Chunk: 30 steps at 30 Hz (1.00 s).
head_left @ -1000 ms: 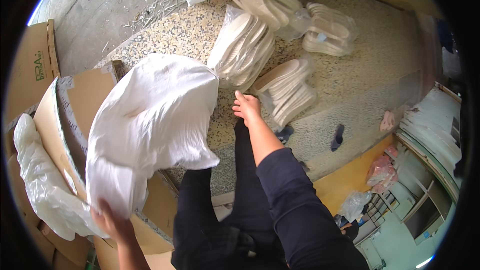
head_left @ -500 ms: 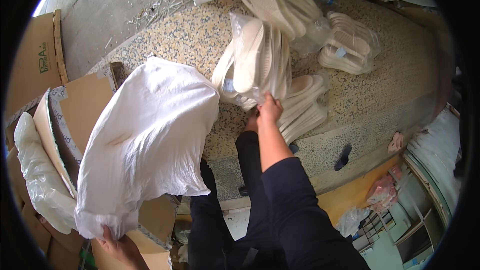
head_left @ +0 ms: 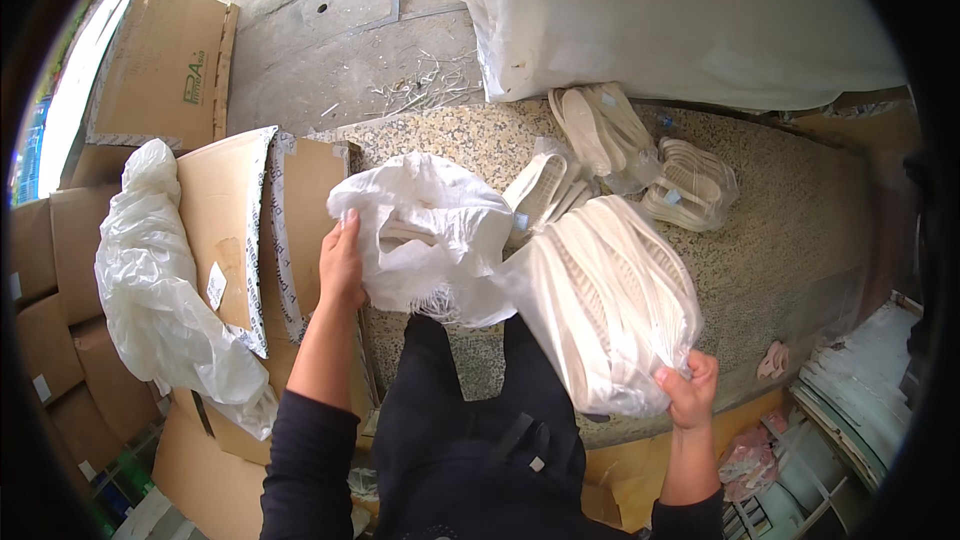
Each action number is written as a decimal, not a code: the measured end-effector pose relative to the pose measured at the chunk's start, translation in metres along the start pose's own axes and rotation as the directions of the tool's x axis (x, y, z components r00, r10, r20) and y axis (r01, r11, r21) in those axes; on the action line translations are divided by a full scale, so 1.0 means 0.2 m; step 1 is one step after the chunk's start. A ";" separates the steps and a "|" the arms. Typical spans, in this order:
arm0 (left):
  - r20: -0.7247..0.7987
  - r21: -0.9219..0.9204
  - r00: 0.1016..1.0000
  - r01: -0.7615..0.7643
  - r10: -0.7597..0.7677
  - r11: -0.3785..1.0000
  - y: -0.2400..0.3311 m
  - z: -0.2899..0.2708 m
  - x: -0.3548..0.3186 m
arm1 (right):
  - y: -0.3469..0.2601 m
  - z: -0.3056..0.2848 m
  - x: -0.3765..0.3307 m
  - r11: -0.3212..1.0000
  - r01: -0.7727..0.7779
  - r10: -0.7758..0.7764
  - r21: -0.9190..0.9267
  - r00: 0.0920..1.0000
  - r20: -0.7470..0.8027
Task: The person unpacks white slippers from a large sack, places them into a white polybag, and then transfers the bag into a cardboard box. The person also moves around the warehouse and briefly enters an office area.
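My left hand grips the rim of a white woven sack, its mouth gaping toward me and its torn edge frayed. Inside the mouth, pale ribbed shapes show in part. A clear plastic bag packed with cream shoe soles hangs tilted from my right hand, closed on the bag's gathered end. The bag's far left corner meets or overlaps the sack's edge. Beyond it, more bagged soles lie on the speckled ledge: one bag just behind, another bag farther back, and a third bag at the right.
Opened cardboard boxes stand at the left with a crumpled white plastic bag over them. A pale sheet hangs at the back. Scraps of strip litter the concrete. A metal-framed rack stands low at the right.
My left hand has risen with the sack, whose mouth now faces me. My right hand has lifted a bag of soles off the ledge and brought it nearer, to the right. The view has shifted.
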<state>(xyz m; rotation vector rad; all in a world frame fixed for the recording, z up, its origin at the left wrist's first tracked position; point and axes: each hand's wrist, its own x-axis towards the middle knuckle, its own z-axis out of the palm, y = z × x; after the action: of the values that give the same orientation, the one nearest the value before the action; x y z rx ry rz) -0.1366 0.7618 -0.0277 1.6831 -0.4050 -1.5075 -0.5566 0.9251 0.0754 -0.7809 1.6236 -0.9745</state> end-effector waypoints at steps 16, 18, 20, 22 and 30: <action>0.436 0.121 0.883 0.133 -0.174 0.984 0.01 -1.34 0.03 | 0.41 1.47 -0.18 0.439 -0.262 0.330 0.859 0.937 0.117; 0.443 0.211 0.882 0.070 -0.159 0.975 -0.06 -1.34 -0.05 | 0.45 1.67 -0.18 0.616 -0.190 0.373 0.764 0.925 -0.071; 0.418 0.124 0.868 0.237 -0.268 0.963 -0.12 -1.28 -0.12 | 0.49 1.84 -0.09 0.744 -0.228 0.356 0.629 0.931 -0.084; 0.437 0.098 0.854 0.265 -0.281 0.959 -0.14 -1.17 -0.16 | 0.54 1.97 0.05 0.909 -0.261 0.360 0.324 0.884 -0.299; 0.458 -0.062 0.884 0.136 -0.092 0.989 0.05 -0.82 -0.07 | 0.58 2.52 0.28 0.889 -0.368 0.271 0.271 0.902 0.335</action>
<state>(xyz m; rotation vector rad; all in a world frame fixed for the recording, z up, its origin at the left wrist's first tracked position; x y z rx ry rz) 0.0151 0.8242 -0.0198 1.2883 -0.4774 -1.9840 -0.0837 0.8229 -0.1181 -0.3827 1.2421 -0.8165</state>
